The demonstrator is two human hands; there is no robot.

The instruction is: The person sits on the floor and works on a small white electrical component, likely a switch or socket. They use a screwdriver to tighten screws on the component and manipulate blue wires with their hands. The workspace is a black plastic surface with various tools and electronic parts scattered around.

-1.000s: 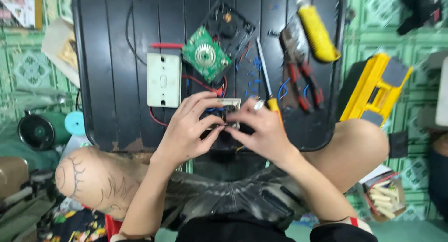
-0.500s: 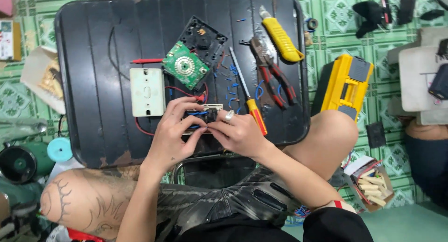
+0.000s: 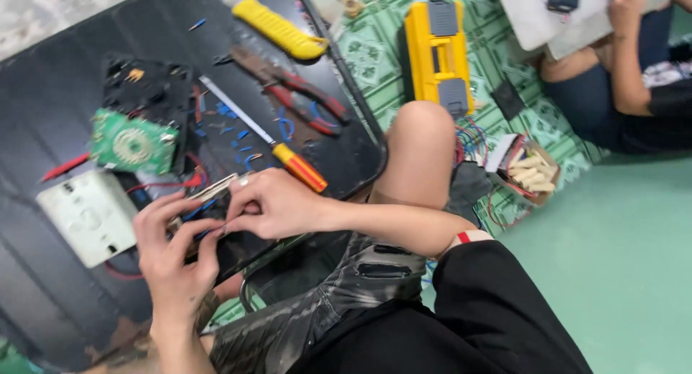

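Both my hands pinch a small wired metal-framed part at the near edge of the black plastic tabletop point(image 3: 58, 78).

My left hand point(image 3: 173, 251) and right hand point(image 3: 270, 204) are together, fingertips clamped on the small metal-framed part with blue and red wires point(image 3: 209, 201). Just left of that part lies a white rectangular switch plate point(image 3: 86, 215); beyond it a green round-patterned circuit board point(image 3: 133, 143). Right of the part, touching nothing, rests an orange-handled screwdriver point(image 3: 299, 168), with red-handled pliers point(image 3: 303, 93) further off.
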